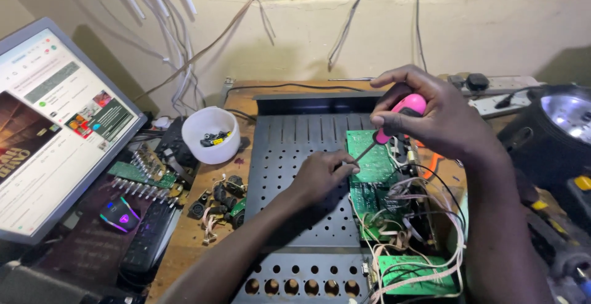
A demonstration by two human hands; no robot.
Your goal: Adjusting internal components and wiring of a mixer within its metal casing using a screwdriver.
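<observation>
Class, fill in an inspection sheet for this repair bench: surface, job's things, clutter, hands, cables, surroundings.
Surface: wooden bench, mostly covered.
Job's things: pink-handled screwdriver, tip on the green circuit board, inside a black perforated metal case.
Clutter: white bowl of small parts, loose connectors, keyboard, mouse.
Hands: right hand grips the screwdriver handle; left hand steadies the shaft.
Cables: white wire bundle over the boards; cords on the wall.
Surroundings: monitor left, power strip.
</observation>
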